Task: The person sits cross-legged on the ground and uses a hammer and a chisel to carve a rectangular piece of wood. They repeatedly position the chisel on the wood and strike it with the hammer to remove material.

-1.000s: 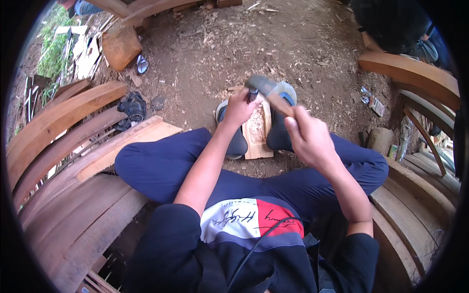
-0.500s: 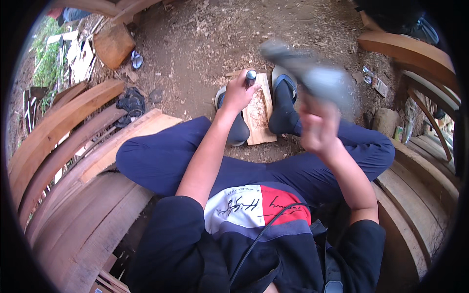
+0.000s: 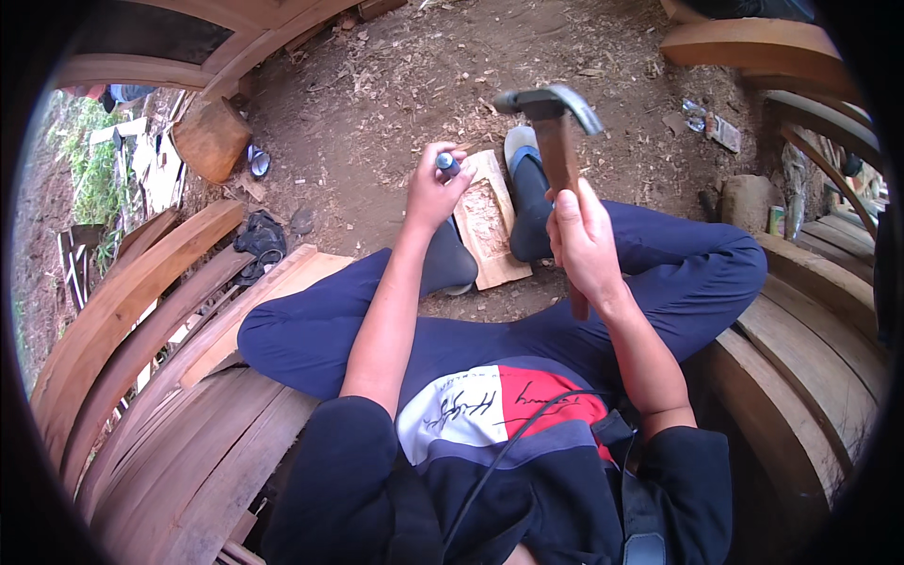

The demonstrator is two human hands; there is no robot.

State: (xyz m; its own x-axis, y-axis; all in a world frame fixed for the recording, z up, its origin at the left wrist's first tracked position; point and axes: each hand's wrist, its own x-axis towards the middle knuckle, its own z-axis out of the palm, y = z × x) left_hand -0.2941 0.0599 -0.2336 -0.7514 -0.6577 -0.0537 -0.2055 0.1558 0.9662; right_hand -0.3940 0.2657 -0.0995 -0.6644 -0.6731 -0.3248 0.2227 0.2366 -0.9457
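A claw hammer (image 3: 557,141) with a wooden handle is raised over my right foot, its handle gripped in my right hand (image 3: 586,243). In my closed left hand (image 3: 435,193) is a chisel (image 3: 447,163), seen from its dark round handle end; its blade is hidden by the hand. That hand is over the left edge of a pale wooden board (image 3: 506,275). The board lies on the ground between my feet, with a rough hollow cut in its upper face and shavings in it.
Curved wooden pieces (image 3: 141,311) lie at the left, and more curved timbers (image 3: 753,45) at the right. A wood block (image 3: 209,141) stands far left beside a crumpled can (image 3: 258,160). Chips litter the dirt floor (image 3: 395,75). A black bundle (image 3: 262,243) lies near my left knee.
The hammer was blurred in motion and now shows sharply, a little further left. My left hand with the chisel has shifted slightly left over the board. The whole view has tilted a little.
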